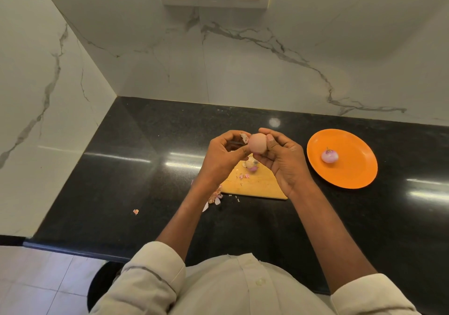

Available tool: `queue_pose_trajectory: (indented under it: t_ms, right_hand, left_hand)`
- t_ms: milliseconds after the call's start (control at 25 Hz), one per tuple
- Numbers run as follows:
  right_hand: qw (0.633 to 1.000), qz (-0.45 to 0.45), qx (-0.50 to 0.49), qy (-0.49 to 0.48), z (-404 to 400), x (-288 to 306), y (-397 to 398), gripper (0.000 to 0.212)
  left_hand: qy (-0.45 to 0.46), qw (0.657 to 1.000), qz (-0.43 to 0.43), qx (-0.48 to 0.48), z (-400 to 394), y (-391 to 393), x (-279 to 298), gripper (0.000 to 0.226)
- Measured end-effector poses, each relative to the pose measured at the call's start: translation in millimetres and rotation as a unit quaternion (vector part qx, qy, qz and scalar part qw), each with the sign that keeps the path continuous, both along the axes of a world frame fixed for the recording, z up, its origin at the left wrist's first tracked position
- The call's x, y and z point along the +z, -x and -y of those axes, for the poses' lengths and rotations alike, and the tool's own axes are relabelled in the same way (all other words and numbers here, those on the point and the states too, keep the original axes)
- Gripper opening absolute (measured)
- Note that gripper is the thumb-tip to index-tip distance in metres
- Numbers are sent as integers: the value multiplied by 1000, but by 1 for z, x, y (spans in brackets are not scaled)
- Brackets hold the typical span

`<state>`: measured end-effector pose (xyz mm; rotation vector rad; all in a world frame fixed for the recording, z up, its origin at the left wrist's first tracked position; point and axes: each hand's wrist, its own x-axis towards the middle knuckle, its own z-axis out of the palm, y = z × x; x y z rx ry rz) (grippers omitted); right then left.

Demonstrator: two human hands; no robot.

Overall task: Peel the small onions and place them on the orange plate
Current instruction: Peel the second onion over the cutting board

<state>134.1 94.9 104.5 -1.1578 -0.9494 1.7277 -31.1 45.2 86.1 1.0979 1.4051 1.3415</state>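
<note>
- Right hand point(281, 159) is gripping a small onion point(257, 144) with curled fingers.
- Left hand point(224, 155) is pinching a flake of onion skin point(243, 137).
- A peeled onion point(329, 155) is sitting on the orange plate point(357, 169).

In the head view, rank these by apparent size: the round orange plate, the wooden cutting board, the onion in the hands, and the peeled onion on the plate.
1. Round orange plate, though the hands hide part of the board.
2. Wooden cutting board.
3. Pinkish-brown onion in the hands.
4. Peeled purple onion on the plate; the held one is nearer the camera, so their order is unsure.

pale onion point(257, 144) held above board, peeled onion point(329, 155) on orange plate point(354, 171)
</note>
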Motion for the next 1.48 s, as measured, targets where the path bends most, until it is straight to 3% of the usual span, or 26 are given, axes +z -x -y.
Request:
queue_pose_trajectory:
  t_ms: [440, 800, 920, 1080, 1240, 1320, 1480]
  right_hand:
    - [999, -35, -3, -21, 3, 2, -4, 30]
    - [999, -44, -15, 10, 6, 2, 3, 24]
    - [997, -21, -61, 33, 4, 2, 6, 21]
    - [997, -18, -60, 34, 2, 5, 3, 20]
    - [999, 26, -24, -13, 6, 8, 5, 21]
    - [1000, 17, -11, -5, 5, 7, 6, 22]
    - [997, -55, 16, 58, 7, 4, 5, 26]
  left_hand:
    - [10, 993, -9, 121, 3, -22, 2, 15]
    - [21, 988, -17, 154, 3, -28, 2, 17]
    - [43, 990, 46, 128, 3, -23, 1, 11]
    - [54, 984, 147, 81, 3, -17, 5, 28]
    - [25, 994, 58, 94, 4, -21, 2, 22]
    - [14, 989, 75, 125, 4, -22, 2, 13]
    - [27, 987, 80, 139, 2, -21, 3, 15]
